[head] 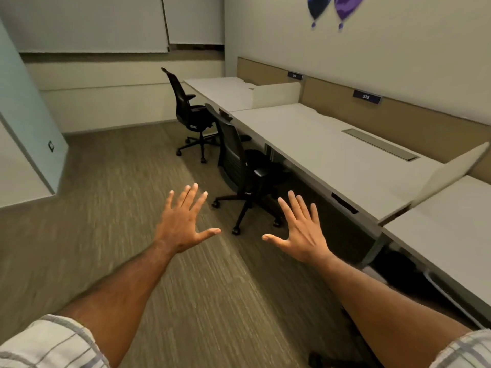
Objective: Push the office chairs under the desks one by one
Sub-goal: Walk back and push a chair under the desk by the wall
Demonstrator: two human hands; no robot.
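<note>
Office chairs: near chair (239, 163) tucked partly under middle desk (318, 144); far chair (190, 112) stands beside far desk (220, 92). Left hand (180, 224) and right hand (303, 235) spread flat, fingers splayed, grasping nothing.

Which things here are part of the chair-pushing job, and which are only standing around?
Part of the job:
near chair
far chair
near desk
far desk
left hand, open
right hand, open

Not part of it:
desk number sign
desk divider
balloon wall decoration
</note>
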